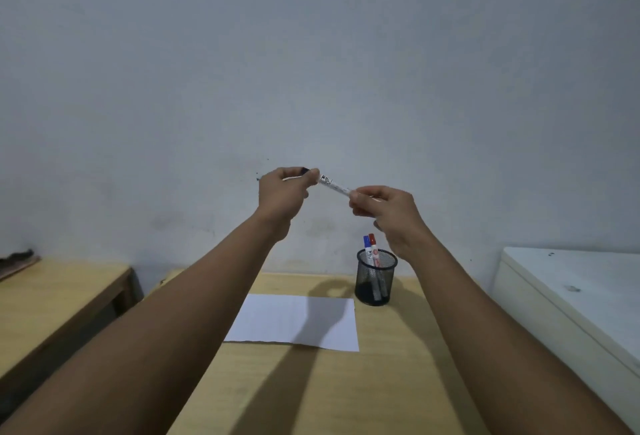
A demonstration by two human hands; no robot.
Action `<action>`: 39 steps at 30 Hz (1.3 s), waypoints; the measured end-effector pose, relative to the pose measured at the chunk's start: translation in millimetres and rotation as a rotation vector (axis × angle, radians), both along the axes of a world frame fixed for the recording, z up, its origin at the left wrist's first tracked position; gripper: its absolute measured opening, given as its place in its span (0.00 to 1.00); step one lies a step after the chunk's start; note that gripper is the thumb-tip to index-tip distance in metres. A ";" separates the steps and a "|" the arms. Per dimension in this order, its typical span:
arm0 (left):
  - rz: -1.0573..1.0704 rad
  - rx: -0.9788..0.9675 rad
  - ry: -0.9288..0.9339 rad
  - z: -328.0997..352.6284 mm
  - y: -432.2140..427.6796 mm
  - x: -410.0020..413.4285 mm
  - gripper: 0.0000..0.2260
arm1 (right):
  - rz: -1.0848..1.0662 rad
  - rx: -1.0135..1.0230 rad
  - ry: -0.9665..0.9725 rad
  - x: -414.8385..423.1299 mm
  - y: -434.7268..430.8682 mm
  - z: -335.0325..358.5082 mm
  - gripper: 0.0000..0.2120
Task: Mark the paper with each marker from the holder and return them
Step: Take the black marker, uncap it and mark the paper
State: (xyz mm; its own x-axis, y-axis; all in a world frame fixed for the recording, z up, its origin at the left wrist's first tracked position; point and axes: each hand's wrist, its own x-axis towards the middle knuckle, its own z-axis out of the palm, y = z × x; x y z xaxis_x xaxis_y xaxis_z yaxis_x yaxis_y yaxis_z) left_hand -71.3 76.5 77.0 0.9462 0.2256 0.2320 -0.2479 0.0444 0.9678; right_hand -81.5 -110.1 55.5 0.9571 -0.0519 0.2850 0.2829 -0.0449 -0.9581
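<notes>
Both forearms rise mid-frame, left hand (pixel 285 189) and right hand (pixel 384 208) each clamped on one marker (pixel 334 185) above the paper (pixel 294 322).

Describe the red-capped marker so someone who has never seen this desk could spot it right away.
On the wooden desk, just right of the white paper, stands a black mesh holder. Two markers stick up out of it side by side. The red marker is the right one, beside a blue-capped marker.
</notes>
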 end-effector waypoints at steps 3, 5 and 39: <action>-0.072 0.131 -0.009 4.1 17.6 -17.0 0.16 | 0.038 0.237 0.075 -12.1 5.9 16.7 0.08; -0.098 0.209 -0.068 5.3 23.0 -26.3 0.16 | 0.073 0.293 0.084 -17.8 12.8 24.7 0.05; 0.017 0.739 -0.440 12.3 55.6 -46.0 0.08 | 0.160 0.166 -0.022 -29.3 65.8 45.8 0.08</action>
State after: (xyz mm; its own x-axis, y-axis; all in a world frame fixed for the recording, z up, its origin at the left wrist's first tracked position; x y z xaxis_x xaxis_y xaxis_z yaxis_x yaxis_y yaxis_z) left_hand -117.4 132.0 89.3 0.7336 -0.1144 0.6699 -0.6021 -0.5666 0.5626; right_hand -110.9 -44.3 101.4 0.9504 0.0522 0.3066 0.2951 0.1595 -0.9420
